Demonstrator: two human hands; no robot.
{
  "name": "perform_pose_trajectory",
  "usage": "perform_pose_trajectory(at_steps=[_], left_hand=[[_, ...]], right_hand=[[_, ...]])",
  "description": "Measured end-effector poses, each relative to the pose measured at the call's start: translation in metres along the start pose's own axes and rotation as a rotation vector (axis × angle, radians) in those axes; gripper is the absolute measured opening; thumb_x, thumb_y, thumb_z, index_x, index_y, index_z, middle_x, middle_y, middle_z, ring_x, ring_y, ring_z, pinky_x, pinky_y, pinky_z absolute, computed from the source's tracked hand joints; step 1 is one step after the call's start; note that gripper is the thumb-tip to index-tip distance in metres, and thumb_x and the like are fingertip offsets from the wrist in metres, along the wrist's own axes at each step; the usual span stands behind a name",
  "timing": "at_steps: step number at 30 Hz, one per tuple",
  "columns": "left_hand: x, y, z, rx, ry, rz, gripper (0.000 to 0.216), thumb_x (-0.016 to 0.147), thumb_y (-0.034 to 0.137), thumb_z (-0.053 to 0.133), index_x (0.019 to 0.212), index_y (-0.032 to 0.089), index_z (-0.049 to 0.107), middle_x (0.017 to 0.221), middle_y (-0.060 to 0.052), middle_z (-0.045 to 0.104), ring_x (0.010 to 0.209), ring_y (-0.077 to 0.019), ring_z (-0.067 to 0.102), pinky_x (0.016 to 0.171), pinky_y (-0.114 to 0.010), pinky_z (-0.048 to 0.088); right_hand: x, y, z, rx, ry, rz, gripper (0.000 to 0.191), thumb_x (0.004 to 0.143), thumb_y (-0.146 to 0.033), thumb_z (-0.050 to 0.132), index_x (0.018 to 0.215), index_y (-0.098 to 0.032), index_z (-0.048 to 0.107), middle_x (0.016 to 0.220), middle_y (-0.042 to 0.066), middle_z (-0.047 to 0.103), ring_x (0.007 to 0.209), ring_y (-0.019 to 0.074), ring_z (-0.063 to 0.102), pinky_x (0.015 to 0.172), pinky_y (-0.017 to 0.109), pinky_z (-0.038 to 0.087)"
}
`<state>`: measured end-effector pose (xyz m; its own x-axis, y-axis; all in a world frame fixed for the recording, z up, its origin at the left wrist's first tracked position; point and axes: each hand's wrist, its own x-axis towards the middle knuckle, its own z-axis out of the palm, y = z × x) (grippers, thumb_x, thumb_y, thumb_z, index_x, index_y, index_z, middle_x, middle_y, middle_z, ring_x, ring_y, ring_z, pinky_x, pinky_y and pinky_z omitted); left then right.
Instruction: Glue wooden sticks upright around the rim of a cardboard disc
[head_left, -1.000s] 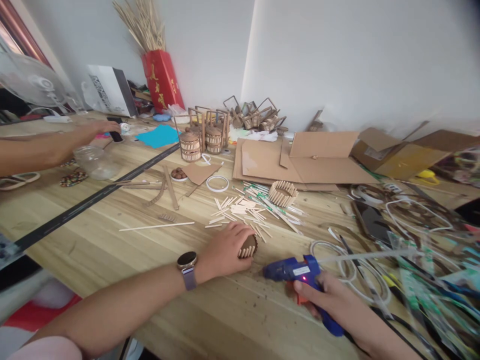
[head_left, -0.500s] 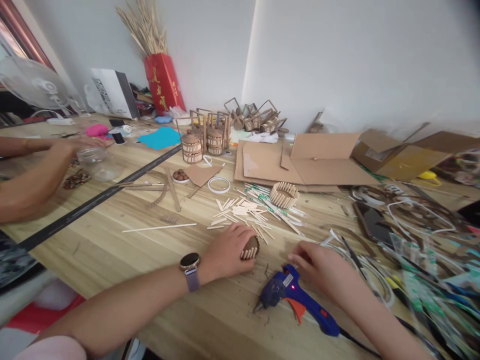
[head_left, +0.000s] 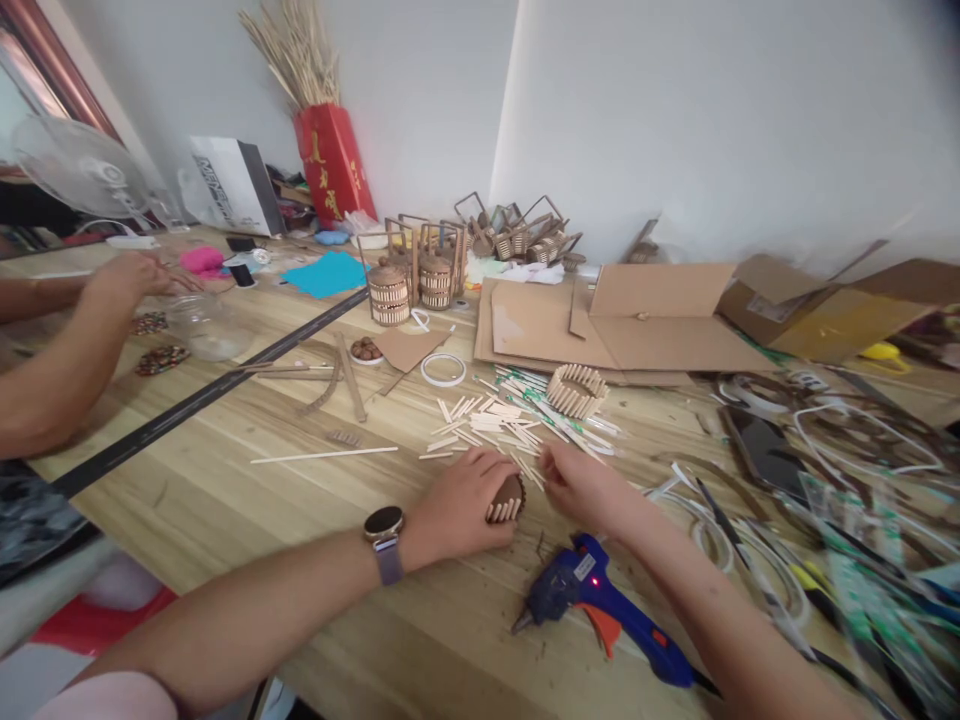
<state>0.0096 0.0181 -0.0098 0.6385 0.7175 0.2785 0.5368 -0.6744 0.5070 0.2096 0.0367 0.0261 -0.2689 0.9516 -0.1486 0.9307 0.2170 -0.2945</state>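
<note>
My left hand [head_left: 465,500], with a watch on the wrist, is wrapped round a small round brown cardboard piece [head_left: 508,497] that has short wooden sticks along its edge. My right hand [head_left: 585,488] is at the near right edge of a pile of short wooden sticks [head_left: 491,422], its fingers curled together. What is between those fingertips, if anything, is hidden. A blue glue gun [head_left: 607,600] with an orange trigger and a lit red light lies on the table below my right forearm.
A ring of sticks [head_left: 577,390] and a tape roll [head_left: 443,369] lie beyond the pile. Small lidded baskets [head_left: 390,295] and flat cardboard [head_left: 675,340] stand farther back. Cords and strips [head_left: 847,480] clutter the right. At left, another person's arms [head_left: 82,330] work near a clear jar [head_left: 206,325].
My right hand has moved from above the glue gun, forward and left, to the sticks, its fingers now more closed. My left hand keeps its hold on the round piece.
</note>
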Motion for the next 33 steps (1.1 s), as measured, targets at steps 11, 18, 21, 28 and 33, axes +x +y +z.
perform_pose_trajectory(at_steps=[11,18,21,28,33], left_hand=[[0.000,0.001,-0.002,-0.011,-0.005,-0.024,0.055,0.074,0.021,0.070,0.125,0.017,0.050,0.125,-0.009,0.057,0.118,-0.0283,0.047,0.105,-0.043,0.041],[0.001,-0.002,0.000,-0.026,0.008,-0.006,0.054,0.072,0.020,0.070,0.122,0.017,0.052,0.123,-0.008,0.058,0.116,-0.0274,0.048,0.104,-0.042,0.041],[0.001,-0.001,0.000,-0.037,0.009,0.003,0.052,0.072,0.019,0.070,0.121,0.018,0.052,0.122,-0.007,0.058,0.116,-0.0269,0.047,0.104,-0.041,0.041],[0.001,0.001,-0.002,-0.040,0.015,-0.001,0.049,0.072,0.018,0.069,0.118,0.019,0.052,0.120,-0.008,0.058,0.114,-0.0270,0.049,0.101,-0.042,0.042],[0.001,0.002,-0.003,-0.042,0.009,-0.001,0.049,0.072,0.018,0.068,0.118,0.019,0.051,0.120,-0.008,0.059,0.113,-0.0272,0.049,0.101,-0.042,0.042]], right_hand=[[-0.029,-0.008,-0.021,0.118,-0.064,-0.079,0.011,0.080,-0.012,0.047,0.076,-0.020,0.053,0.065,-0.003,0.055,0.061,0.0138,0.048,0.058,0.022,0.034],[-0.031,-0.021,-0.011,0.279,-0.115,-0.183,0.014,0.075,-0.009,0.050,0.075,-0.019,0.060,0.065,-0.004,0.057,0.060,0.0122,0.049,0.055,0.021,0.034],[-0.030,-0.022,-0.007,0.265,-0.107,-0.202,0.013,0.076,-0.010,0.051,0.076,-0.019,0.062,0.066,-0.003,0.060,0.060,0.0127,0.051,0.056,0.021,0.035],[-0.026,-0.021,0.003,0.238,-0.083,-0.255,0.012,0.080,-0.009,0.055,0.078,-0.018,0.062,0.073,0.000,0.063,0.066,0.0144,0.055,0.061,0.022,0.038],[-0.025,-0.019,0.003,0.210,-0.051,-0.309,0.013,0.080,-0.005,0.058,0.076,-0.018,0.060,0.079,0.002,0.062,0.075,0.0165,0.056,0.067,0.024,0.039]])
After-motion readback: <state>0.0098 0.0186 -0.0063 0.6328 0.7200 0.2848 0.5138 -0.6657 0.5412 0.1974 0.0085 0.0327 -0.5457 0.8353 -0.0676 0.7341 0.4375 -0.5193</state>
